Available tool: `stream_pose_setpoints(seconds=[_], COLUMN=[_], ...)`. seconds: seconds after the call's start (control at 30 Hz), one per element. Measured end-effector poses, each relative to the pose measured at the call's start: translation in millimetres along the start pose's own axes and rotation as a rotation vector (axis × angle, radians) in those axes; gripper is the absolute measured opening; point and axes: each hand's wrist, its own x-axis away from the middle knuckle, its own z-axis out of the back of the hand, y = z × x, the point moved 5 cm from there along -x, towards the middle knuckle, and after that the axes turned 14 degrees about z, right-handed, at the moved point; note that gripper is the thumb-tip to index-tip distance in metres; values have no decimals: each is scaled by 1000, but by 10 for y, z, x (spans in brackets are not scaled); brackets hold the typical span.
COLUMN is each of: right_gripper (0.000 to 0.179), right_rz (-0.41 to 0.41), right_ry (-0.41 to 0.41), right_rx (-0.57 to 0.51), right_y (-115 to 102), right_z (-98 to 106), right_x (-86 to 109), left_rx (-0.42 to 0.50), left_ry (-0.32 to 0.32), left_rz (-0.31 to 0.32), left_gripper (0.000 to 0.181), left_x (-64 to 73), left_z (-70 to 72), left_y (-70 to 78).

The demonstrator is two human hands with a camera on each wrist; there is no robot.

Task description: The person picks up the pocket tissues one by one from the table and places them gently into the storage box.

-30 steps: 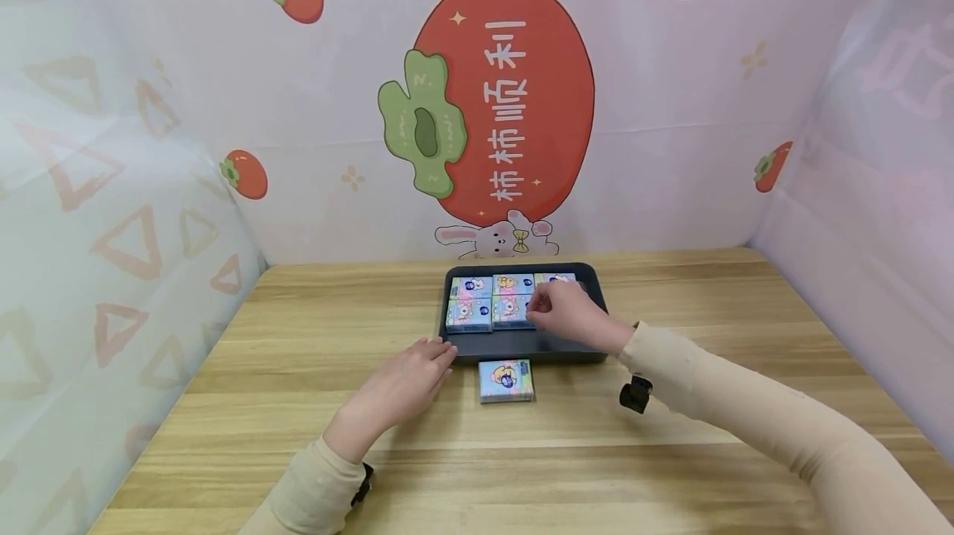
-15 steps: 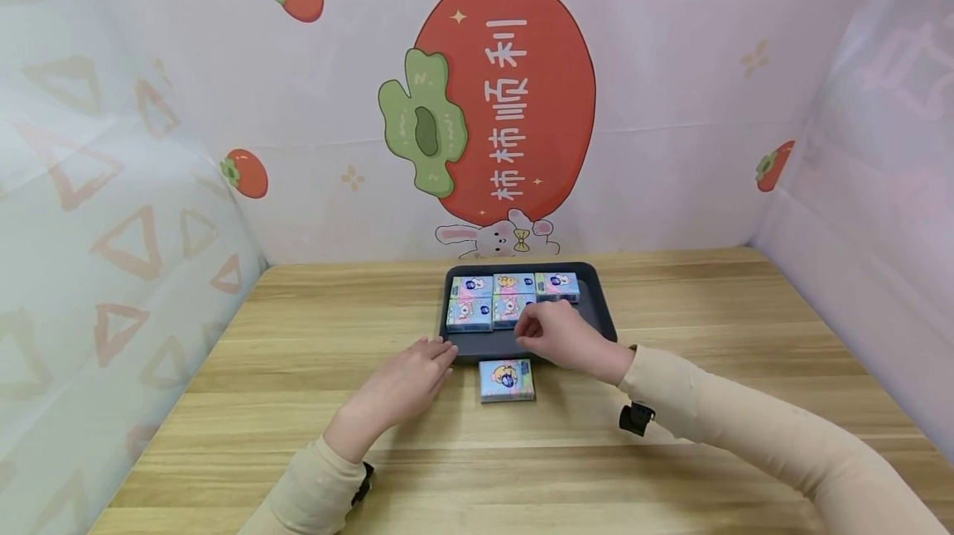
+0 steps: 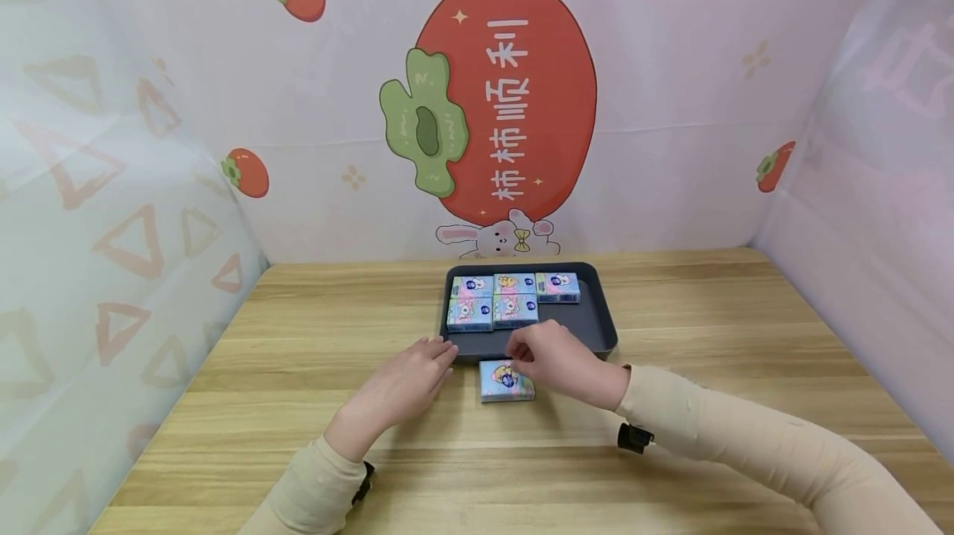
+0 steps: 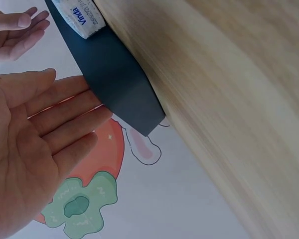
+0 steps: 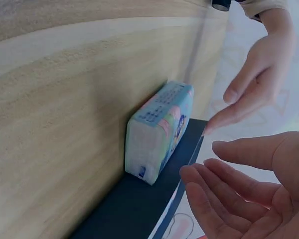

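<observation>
A small tissue pack (image 3: 498, 387) with a cartoon print lies on the table against the front side of a dark tray (image 3: 589, 321). My right hand (image 3: 562, 363) hovers at its far right corner, thumb and fingers loosely bent and apart. In the right wrist view nothing is between those fingers, and the whole tissue pack (image 5: 164, 119) shows beside the tray wall. My left hand (image 3: 406, 379) has its fingers straight, their tips touching the tray's front left corner. Inside the tray, several similar tissue packs (image 3: 514, 310) sit in two rows, three at the back and two in front.
A wooden table (image 3: 335, 311) carries the tray near its back edge. Behind it stands a printed cloth wall (image 3: 641, 187) with a large persimmon drawing, and cloth walls close off both sides. Bare tray floor shows at the right and along the front.
My right hand has come from the packs at the tray's back right toward me, uncovering the back right pack, and is now over the loose pack. The left hand stays put.
</observation>
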Motion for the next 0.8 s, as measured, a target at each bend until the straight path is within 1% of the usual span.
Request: stream_pose_setpoints(seconds=[0.17,0.33,0.53,0.67,0.8], right_gripper=[12,14,16,23,34], right_rz=[9,9,22,27,17], right_ry=[-16,-24,-38,-66,-99], right_rx=[66,131,257,322,330], right_y=[-16,-28,-45,-66,-70], right_z=[-56,-98,-147,-165,-183], right_x=[14,23,34,46,50], left_rx=[-8,5,-4,-3,-11], left_ry=[5,7,2,-1,-7], left_rz=[-4,-3,-1,-2,5], left_gripper=[33,33,33,33,34], left_x=[6,6,4,2,3], left_z=[-1,8,8,6,0], left_y=[1,5,7,7,2])
